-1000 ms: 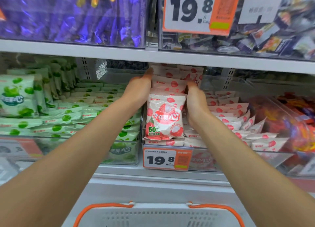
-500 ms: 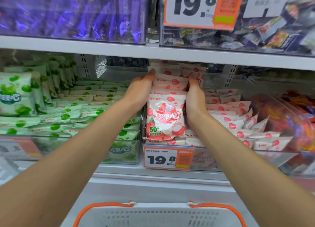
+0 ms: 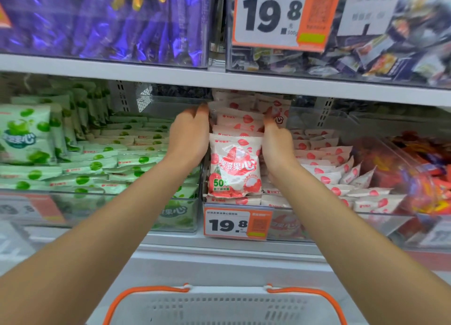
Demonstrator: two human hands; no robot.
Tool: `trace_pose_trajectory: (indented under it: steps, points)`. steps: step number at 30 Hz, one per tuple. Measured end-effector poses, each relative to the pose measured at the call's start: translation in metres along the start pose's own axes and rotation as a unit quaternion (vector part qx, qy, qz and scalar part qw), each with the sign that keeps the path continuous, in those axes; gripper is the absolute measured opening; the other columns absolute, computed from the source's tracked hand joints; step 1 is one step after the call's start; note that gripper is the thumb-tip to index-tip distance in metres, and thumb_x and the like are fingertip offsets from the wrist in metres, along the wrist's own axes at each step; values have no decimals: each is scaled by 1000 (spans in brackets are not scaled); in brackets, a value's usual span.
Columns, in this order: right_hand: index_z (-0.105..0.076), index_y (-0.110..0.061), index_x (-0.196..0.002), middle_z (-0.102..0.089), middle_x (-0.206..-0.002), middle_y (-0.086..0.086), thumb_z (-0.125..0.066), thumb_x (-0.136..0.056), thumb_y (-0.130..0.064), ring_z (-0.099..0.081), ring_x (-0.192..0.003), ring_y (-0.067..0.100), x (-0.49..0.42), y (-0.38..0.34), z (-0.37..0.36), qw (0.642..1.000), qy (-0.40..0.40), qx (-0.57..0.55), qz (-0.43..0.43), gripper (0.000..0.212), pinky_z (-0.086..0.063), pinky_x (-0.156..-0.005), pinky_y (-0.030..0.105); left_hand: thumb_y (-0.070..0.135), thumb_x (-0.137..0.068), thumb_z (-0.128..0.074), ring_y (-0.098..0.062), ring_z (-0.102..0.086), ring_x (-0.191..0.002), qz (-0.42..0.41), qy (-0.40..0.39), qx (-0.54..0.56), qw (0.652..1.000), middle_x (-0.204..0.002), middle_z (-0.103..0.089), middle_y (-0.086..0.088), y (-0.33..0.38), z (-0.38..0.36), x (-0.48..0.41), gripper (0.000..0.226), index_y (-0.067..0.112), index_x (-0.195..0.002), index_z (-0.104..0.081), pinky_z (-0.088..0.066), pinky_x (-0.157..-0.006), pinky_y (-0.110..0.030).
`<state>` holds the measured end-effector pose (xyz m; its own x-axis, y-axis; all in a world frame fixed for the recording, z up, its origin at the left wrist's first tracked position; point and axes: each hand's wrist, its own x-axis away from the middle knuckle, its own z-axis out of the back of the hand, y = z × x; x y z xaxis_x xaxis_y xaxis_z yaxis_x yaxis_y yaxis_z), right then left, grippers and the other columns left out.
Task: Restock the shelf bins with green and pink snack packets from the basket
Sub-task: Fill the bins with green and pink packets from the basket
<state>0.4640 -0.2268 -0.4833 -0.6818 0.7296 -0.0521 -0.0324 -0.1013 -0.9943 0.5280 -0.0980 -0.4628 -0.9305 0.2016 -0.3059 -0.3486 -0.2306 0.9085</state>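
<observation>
Facing the shelf (image 3: 244,81), you have the green bin (image 3: 146,198) on the left packed with green packets (image 3: 102,163), stacked flat and standing on end, so that half of the job looks largely done. The pink bin (image 3: 288,224) beside it is in hand: pink packets (image 3: 324,154) lie in layers on its right side, and an upright row fills its left. The basket (image 3: 227,291) shows only its far rim and orange handles (its inside is out of view), so what is left to shelve cannot be told.

Your left hand (image 3: 189,135) and right hand (image 3: 277,144) flank that upright row, fingers (image 3: 202,110) laid fairly straight along its sides and pressing it together rather than curling round any one packet. The front packet (image 3: 234,166) stands face-out just above the price tag (image 3: 238,223).

Against a second ago little differs: the row and both hands sit much where they were, with your left fingertips slipped slightly off the rear packets
</observation>
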Motion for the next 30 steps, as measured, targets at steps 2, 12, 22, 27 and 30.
trace_pose_trajectory:
  steps: [2, 12, 22, 27, 30]
  points:
    - [-41, -16, -64, -40, -59, 2, -37, -98, -31, -38, -56, 16, 9, 0, 4, 1000, 3, -11, 24, 37, -28, -58, 33, 29, -103, -35, -18, -42, -61, -21, -14, -30, 999, -63, -45, -1, 1, 2, 12, 43, 14, -63, -43, -28, -60, -36]
    - [-57, -15, -84, -54, -77, 7, -27, -98, -44, -52, -76, 25, 12, -12, -14, 997, -62, 23, -45, 44, -39, -70, 37, 37, -103, -32, -22, -52, -73, 32, -78, 1, 996, -76, -57, -4, 3, -4, 12, 41, 11, -86, -59, -37, -65, -34]
    - [-61, -22, -103, -68, -99, 4, -61, -84, -26, -68, -87, 28, 67, -7, 16, 991, -63, 98, 70, 20, -56, -82, 50, 28, -92, -46, -30, -49, -81, -96, -53, -86, 990, -78, -53, -6, -24, 4, 69, 22, 9, -87, -56, -36, -66, -41]
    - [-61, -13, -104, -68, -100, 4, -65, -87, -19, -66, -89, 23, 78, -7, 15, 991, -33, 124, 46, 19, -55, -83, 45, 23, -94, -49, -31, -43, -97, -84, -21, -112, 990, -72, -33, 10, -9, 2, 80, 33, 20, -67, -30, -30, -70, -40]
    - [-60, -17, -104, -67, -101, 3, -66, -86, -14, -65, -90, 19, 79, -7, 15, 995, -17, 88, 52, 19, -56, -82, 41, 22, -92, -48, -31, -47, -105, -97, -14, -95, 991, -83, -48, 5, -6, -1, 81, 20, 20, -74, -40, -37, -79, -42]
